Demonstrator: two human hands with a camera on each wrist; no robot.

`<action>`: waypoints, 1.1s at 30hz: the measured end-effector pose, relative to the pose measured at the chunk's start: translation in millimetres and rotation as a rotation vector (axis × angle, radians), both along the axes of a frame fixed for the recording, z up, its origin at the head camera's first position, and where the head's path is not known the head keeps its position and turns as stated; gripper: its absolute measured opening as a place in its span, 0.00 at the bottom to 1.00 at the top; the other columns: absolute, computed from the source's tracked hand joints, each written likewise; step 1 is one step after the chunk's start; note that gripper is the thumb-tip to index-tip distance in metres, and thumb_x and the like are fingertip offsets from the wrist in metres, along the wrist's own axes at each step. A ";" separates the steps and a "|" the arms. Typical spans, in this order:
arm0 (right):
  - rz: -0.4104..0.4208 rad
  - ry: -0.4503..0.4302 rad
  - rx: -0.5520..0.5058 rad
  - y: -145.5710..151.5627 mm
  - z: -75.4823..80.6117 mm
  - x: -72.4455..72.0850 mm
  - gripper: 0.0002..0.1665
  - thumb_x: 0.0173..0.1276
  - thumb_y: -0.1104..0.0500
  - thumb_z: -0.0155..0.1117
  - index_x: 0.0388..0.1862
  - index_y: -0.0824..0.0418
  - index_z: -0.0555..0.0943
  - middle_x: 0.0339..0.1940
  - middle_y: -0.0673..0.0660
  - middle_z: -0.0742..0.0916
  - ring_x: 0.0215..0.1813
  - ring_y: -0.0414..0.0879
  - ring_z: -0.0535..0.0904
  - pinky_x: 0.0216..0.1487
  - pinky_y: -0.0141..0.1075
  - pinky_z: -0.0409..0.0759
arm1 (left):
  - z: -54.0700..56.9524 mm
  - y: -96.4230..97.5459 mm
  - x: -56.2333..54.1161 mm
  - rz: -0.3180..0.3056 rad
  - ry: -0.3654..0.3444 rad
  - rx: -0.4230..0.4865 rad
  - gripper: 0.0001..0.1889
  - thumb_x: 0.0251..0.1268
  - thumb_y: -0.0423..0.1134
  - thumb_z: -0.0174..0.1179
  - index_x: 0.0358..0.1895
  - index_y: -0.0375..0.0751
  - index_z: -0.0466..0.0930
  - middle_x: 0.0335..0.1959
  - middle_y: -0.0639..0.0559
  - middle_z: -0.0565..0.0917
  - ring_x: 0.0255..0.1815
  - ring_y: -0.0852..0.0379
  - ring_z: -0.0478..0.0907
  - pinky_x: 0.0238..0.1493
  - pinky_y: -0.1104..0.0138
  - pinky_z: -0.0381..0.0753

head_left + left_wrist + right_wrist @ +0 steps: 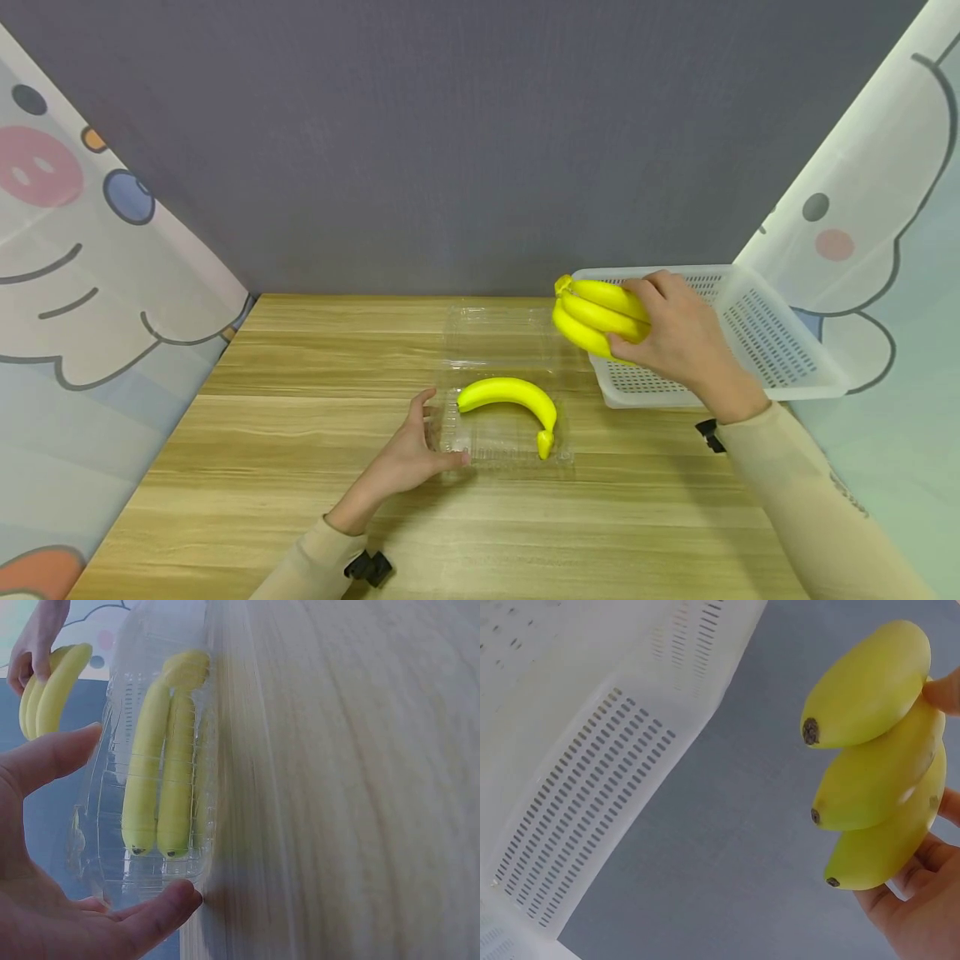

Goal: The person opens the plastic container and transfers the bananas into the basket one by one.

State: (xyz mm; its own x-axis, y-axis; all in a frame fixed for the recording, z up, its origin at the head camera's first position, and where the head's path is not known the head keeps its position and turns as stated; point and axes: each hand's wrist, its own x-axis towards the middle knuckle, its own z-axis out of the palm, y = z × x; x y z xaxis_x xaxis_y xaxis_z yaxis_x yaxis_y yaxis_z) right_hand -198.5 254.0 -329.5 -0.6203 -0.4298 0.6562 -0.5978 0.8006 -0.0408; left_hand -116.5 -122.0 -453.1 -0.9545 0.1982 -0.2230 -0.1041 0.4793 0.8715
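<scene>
Banana bunch (600,317) in pinching right grip (681,337), left grip (408,454) spread; wooden table (300,417), grey wall (450,150).

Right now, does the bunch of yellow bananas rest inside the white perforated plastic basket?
No, the right hand grips the yellow bunch, apart from the white basket in the right wrist view.

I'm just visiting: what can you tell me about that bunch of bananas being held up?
The banana bunch shows three plump yellow bananas, joined at a stem, with dark spots at their other ends. The surface looks smooth, perhaps plastic. It is held above the table, stem toward the left in the head view, in front of the left part of the white basket. The right grip holds it, fingers and thumb on opposite sides.
</scene>
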 end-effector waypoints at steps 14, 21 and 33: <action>-0.056 -0.030 0.026 14.6 -4.7 -1.8 0.35 0.48 0.48 0.70 0.51 0.68 0.78 0.42 0.65 0.80 0.38 0.59 0.73 0.33 0.48 0.72 | -1.5 -0.5 -0.9 -0.004 0.001 0.002 0.63 0.50 0.47 0.80 0.81 0.46 0.40 0.75 0.30 0.59 0.69 0.29 0.66 0.60 0.38 0.73; -0.050 -0.015 0.030 21.8 -8.2 -4.2 0.33 0.47 0.49 0.69 0.50 0.68 0.78 0.40 0.66 0.79 0.36 0.59 0.72 0.33 0.49 0.70 | -1.6 -0.7 -1.4 -0.007 0.003 -0.006 0.63 0.50 0.47 0.80 0.81 0.46 0.41 0.75 0.30 0.59 0.68 0.30 0.67 0.60 0.39 0.73; -0.156 -0.133 0.054 36.2 -9.2 -3.1 0.33 0.48 0.52 0.73 0.52 0.67 0.78 0.41 0.65 0.79 0.38 0.58 0.72 0.35 0.48 0.69 | 0.4 -0.1 -0.8 -0.007 0.009 -0.024 0.62 0.50 0.47 0.80 0.81 0.45 0.41 0.75 0.31 0.60 0.68 0.31 0.67 0.59 0.39 0.74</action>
